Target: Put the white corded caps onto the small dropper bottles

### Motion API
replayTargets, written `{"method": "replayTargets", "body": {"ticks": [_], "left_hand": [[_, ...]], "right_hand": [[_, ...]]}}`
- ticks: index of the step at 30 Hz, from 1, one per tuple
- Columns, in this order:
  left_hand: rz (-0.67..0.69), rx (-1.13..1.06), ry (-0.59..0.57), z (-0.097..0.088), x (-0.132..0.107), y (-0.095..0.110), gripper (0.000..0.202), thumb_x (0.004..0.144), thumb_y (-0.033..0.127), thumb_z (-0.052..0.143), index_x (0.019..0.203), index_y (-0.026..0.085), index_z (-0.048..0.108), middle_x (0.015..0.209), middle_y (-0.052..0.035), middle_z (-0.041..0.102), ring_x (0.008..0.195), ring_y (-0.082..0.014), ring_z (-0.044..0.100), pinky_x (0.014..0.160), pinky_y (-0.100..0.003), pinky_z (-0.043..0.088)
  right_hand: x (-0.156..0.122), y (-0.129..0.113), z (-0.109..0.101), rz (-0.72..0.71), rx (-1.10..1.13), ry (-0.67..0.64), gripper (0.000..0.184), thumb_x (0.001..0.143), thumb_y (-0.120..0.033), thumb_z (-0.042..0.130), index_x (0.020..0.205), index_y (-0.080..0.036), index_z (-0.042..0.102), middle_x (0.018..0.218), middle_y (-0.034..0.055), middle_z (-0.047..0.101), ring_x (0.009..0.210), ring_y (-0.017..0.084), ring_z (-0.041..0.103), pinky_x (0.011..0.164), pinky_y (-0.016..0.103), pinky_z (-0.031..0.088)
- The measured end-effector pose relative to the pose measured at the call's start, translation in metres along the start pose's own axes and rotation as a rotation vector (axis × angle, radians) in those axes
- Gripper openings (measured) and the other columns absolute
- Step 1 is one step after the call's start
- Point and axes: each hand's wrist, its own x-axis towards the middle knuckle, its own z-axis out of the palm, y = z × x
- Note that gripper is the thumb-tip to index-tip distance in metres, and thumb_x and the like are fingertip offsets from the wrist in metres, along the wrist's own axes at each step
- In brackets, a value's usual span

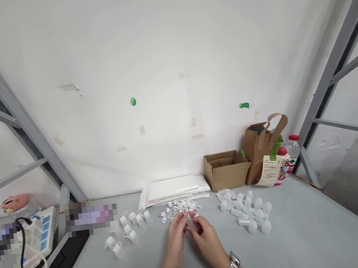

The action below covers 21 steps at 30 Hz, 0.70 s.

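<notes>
In the middle, near the table's centre, my left hand and my right hand meet around a small translucent plastic bottle. Fingers of both hands are closed on it; the bottle's upper end is partly hidden by them. Just beyond my fingertips lies a pile of small white caps with loop straps. To the right are loose translucent bottles without caps, some upright and some lying down. Several capped bottles stand on the left.
White flat packets lie against the wall. An open cardboard box, a brown paper bag and a red-capped bottle stand at the back right. On the left are a black mat and a power strip with cables.
</notes>
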Motion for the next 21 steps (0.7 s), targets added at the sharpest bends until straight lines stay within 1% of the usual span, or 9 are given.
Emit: {"method": "replayTargets", "body": {"ticks": [4, 7, 12, 17, 21], "left_hand": [[-0.014, -0.028, -0.010, -0.0014, 0.0022, -0.0022, 0.026, 0.062, 0.035, 0.068, 0.078, 0.015, 0.070, 0.095, -0.0125, 0.072, 0.103, -0.0304, 0.059, 0.089, -0.037, 0.041], [-0.016, -0.049, -0.018, -0.0033, 0.0032, -0.0042, 0.029, 0.064, 0.034, 0.064, 0.083, 0.014, 0.071, 0.096, -0.0128, 0.072, 0.103, -0.0303, 0.059, 0.090, -0.038, 0.040], [-0.043, -0.067, -0.047, -0.0051, 0.0022, -0.0060, 0.032, 0.065, 0.036, 0.062, 0.087, 0.014, 0.071, 0.098, -0.0126, 0.071, 0.104, -0.0295, 0.059, 0.093, -0.039, 0.038], [-0.079, -0.094, -0.071, -0.0069, 0.0035, -0.0080, 0.033, 0.064, 0.034, 0.063, 0.090, 0.014, 0.071, 0.099, -0.0125, 0.071, 0.105, -0.0292, 0.058, 0.094, -0.038, 0.037], [-0.064, -0.088, -0.067, -0.0075, 0.0053, -0.0099, 0.033, 0.064, 0.033, 0.064, 0.089, 0.014, 0.071, 0.097, -0.0125, 0.072, 0.103, -0.0292, 0.059, 0.093, -0.038, 0.037]], "right_hand": [[-0.0002, -0.0007, -0.0002, 0.012, 0.051, -0.013, 0.009, 0.079, -0.027, 0.056, 0.081, -0.019, 0.060, 0.074, 0.0019, 0.064, 0.064, 0.017, 0.055, 0.061, 0.025, 0.043], [-0.0007, 0.0002, -0.0005, -0.010, 0.022, 0.007, 0.010, 0.079, -0.028, 0.056, 0.080, -0.019, 0.059, 0.073, 0.0017, 0.063, 0.063, 0.016, 0.055, 0.060, 0.025, 0.043], [-0.0021, 0.0048, 0.0002, -0.120, -0.098, 0.066, 0.010, 0.082, -0.028, 0.053, 0.078, -0.020, 0.056, 0.072, 0.0018, 0.060, 0.062, 0.016, 0.054, 0.059, 0.025, 0.045], [-0.0039, 0.0089, 0.0017, -0.210, -0.198, 0.072, 0.012, 0.086, -0.026, 0.046, 0.084, -0.020, 0.056, 0.076, 0.0045, 0.059, 0.068, 0.019, 0.057, 0.063, 0.029, 0.047], [-0.0062, 0.0087, 0.0013, -0.244, -0.241, 0.052, 0.017, 0.087, -0.022, 0.042, 0.095, -0.019, 0.057, 0.083, 0.0075, 0.060, 0.078, 0.021, 0.058, 0.068, 0.032, 0.048]]}}
